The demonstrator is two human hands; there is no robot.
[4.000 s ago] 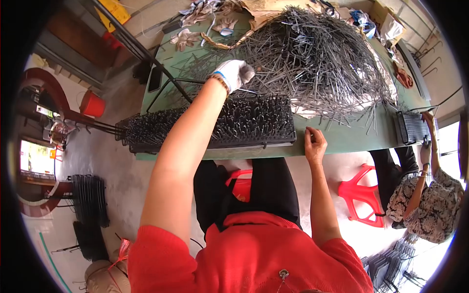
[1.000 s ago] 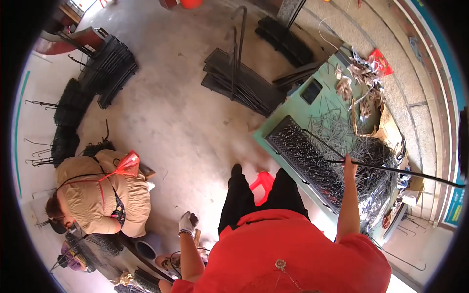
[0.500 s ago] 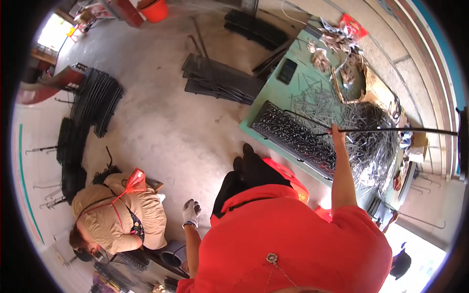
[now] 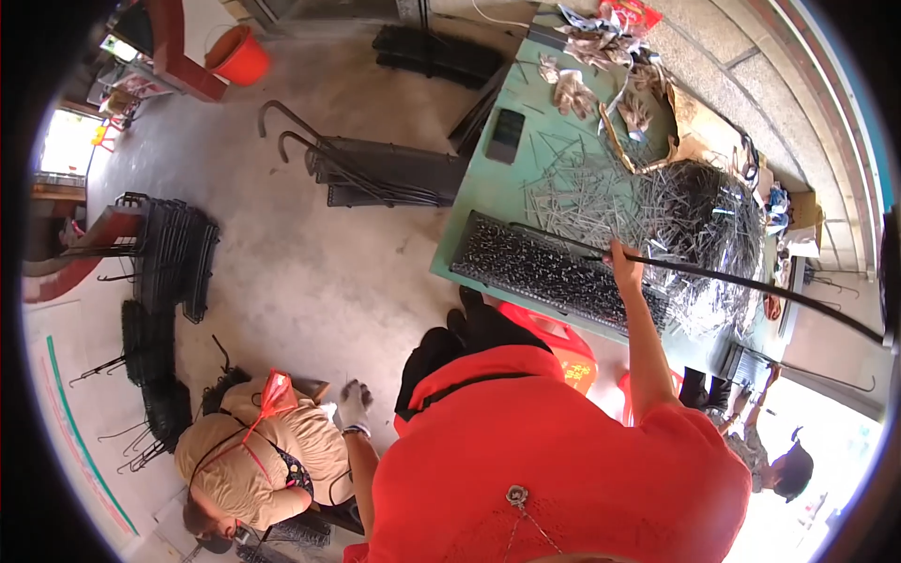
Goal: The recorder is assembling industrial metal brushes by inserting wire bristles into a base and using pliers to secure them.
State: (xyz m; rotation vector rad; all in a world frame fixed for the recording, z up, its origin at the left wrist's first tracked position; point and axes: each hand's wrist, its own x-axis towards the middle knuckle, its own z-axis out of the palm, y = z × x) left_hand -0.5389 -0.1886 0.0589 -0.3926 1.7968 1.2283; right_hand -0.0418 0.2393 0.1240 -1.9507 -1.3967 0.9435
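Right hand (image 4: 621, 261) up at the green counter (image 4: 488, 202), grip closed around a long dark metal rod (image 4: 751, 281). Rod passing through the fist, one end reaching left over a black rack of spikes (image 4: 554, 272), the other sweeping far right past the counter edge toward the picture's rim. Fist over the rack's upper edge, just beside a big heap of grey wire pieces (image 4: 694, 225).

Left hand (image 4: 355, 403), in a pale work glove, hanging low at the side over the concrete floor (image 4: 310, 272), well apart from the rod. Gloved fingers loosely curled, nothing seen in them. Just beside it, a crouching person in a tan top (image 4: 253, 450).

Further off: stacked black wire frames (image 4: 174, 253) on the floor, an orange bucket (image 4: 239, 56), a dark phone (image 4: 507, 134) on the counter.
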